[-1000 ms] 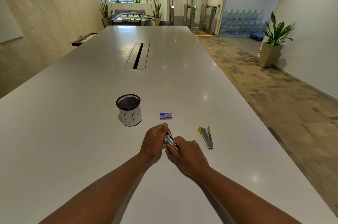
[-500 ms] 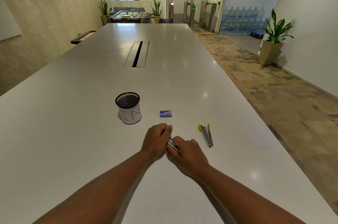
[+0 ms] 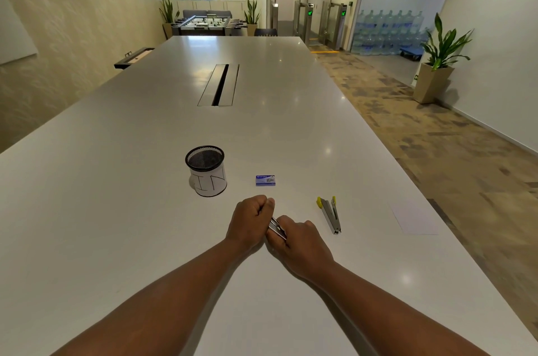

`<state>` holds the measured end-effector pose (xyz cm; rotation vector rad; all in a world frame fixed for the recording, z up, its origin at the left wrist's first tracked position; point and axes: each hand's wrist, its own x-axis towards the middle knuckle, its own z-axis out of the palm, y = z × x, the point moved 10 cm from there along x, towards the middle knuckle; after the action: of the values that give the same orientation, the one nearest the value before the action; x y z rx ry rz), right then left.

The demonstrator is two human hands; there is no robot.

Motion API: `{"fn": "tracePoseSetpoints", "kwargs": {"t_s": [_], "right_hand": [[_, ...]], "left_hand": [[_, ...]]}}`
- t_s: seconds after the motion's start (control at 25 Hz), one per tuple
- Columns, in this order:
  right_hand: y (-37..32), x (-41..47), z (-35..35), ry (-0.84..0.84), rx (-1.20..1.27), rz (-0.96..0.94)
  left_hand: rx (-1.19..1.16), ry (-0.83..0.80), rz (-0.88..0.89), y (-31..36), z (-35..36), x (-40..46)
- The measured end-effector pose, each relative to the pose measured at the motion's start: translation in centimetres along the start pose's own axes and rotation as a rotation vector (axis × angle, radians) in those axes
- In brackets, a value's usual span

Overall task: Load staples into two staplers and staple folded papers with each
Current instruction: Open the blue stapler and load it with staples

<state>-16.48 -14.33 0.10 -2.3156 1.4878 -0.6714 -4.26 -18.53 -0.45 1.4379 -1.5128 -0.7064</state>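
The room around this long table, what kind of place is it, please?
Most likely an office common area. The long white table has a cable slot like a meeting table; access gates with green lights stand beyond it, beside stacked water bottles and a foosball table.

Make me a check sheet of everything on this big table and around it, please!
Surface: long white table, glossy, with a cable hatch in its middle.
Job's things: one stapler held between both hands; yellow stapler lying opened to their right; staple box beyond the hands; white paper near the right edge.
Clutter: mesh cup with a label reading IN.
Grippers: left hand curled round the stapler's far end; right hand grips its near end.
Cables: nothing seen.
Surroundings: potted plant by the right wall, water bottles, foosball table at the far end.
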Motion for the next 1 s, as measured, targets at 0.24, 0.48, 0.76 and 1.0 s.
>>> {"fn": "tracePoseSetpoints", "kwargs": {"t_s": [0.24,0.48,0.76,1.0], "right_hand": [[-0.19,0.01,-0.20,0.010,0.007,-0.005],[-0.22,0.02,-0.18,0.008,-0.009,-0.010],[-0.03,0.10,0.02,0.007,-0.004,-0.007],[-0.24,0.07,-0.11,0.006,-0.001,-0.024]], "left_hand": [[0.009,-0.001,0.005,0.10,-0.03,0.03],[0.019,0.013,0.004,-0.13,-0.06,0.06],[0.020,0.023,0.009,-0.10,-0.19,0.09],[0.014,0.023,0.002,-0.01,-0.23,-0.03]]}}
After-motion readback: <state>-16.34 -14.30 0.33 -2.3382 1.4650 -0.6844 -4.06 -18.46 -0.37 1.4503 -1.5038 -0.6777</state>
